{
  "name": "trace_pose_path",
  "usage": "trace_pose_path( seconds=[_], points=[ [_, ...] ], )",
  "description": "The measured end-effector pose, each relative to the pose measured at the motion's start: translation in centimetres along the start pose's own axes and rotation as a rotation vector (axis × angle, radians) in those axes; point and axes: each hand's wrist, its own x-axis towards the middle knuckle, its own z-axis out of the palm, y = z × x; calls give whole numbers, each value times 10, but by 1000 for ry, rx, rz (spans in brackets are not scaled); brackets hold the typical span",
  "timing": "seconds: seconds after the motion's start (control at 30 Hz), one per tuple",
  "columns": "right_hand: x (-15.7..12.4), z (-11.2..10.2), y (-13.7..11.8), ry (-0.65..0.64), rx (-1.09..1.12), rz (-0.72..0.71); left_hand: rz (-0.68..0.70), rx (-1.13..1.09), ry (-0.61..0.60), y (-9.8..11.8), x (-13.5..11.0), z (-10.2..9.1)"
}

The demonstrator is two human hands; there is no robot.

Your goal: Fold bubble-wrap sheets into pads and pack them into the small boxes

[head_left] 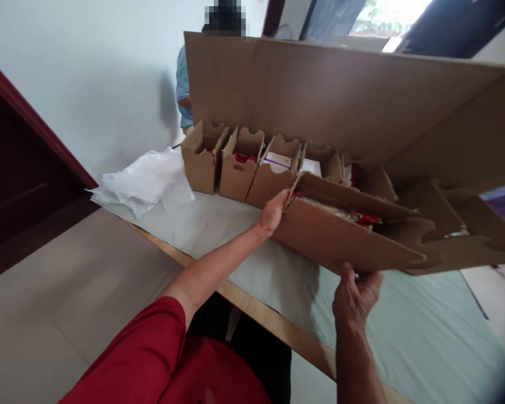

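Right, both hands are on the cardboard bin [349, 235], and it sits at the near front of the row, over the counter [244, 275]. Its long axis runs across the person, slanting from upper left to lower right in view, with one broad side turned to the chest. The open top faces up, red packets [366, 219] and some clear wrapping showing inside. One narrow end points left, and that's where the left hand [273, 213] is, its grip closed around the end edge. Over to the right hand [357, 289]: it's tucked against the lower long edge, fingers partly out of sight underneath, so how far that grip is closed I cannot tell.

Behind, four bins [238, 174] stand side by side, narrow ends towards the person, long axes running away, so the held one lies crosswise to them. White boxes [278, 161] show in two of those. Up goes a tall cardboard panel [320, 90] at the back, and past its left edge, a person in a blue sleeve [183, 84]. Far left on the pale green cloth, white plastic bags [147, 179] lie in a crumpled pile.
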Motion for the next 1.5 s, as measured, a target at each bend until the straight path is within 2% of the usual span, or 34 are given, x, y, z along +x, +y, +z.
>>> trace_pose_path(
  seconds=[0.07,0.13,0.2,0.27,0.33,0.37,0.43,0.5,0.63,0.7,0.8,0.9,0.97,1.03,1.1,1.17,1.27,1.33,1.4,1.5],
  points=[
    [-5,-1,5,-65,-20,45,46,80,-5,-3,-15,-16],
    [-17,-10,14,-104,-52,124,85,252,26,-10,-40,-49],
    [-30,-21,24,-116,-102,208,154,536,101,-15,-64,-99],
    [-38,-31,31,-137,-160,222,135,849,283,-13,-77,-154],
    [-41,-36,35,-168,-220,164,98,963,422,-6,-77,-201],
    [-40,-37,36,-185,-249,129,69,1062,498,-2,-73,-218],
    [-37,-35,36,-219,-304,74,18,1213,576,3,-63,-237],
    [-34,-33,37,-245,-356,48,-21,1316,569,2,-53,-238],
    [-30,-31,42,-276,-421,-15,-134,1347,488,-9,-34,-218],
    [-29,-31,45,-284,-437,-38,-204,1332,509,-13,-25,-213],
    [-28,-32,48,-276,-429,-49,-236,1332,579,-10,-20,-218],
    [-26,-31,50,-268,-399,-33,-193,1349,615,0,-37,-221],
    [-27,-29,48,-265,-380,-15,-39,1350,599,4,-65,-212],
    [-33,-27,41,-252,-348,3,238,1322,498,3,-104,-193],
    [-43,-24,25,-265,-294,20,519,1268,298,-2,-146,-169],
    [-57,-19,3,-333,-223,52,679,1219,54,-6,-185,-146],
    [-70,-6,-24,-511,-66,218,725,1185,-271,-10,-222,-126],
    [-73,4,-32,-603,25,309,683,1181,-406,-13,-233,-122],
    [-74,15,-32,-647,13,358,636,1178,-465,-16,-236,-122],
    [-73,29,-27,-609,-41,348,620,1183,-464,-16,-233,-125]
  ],
)
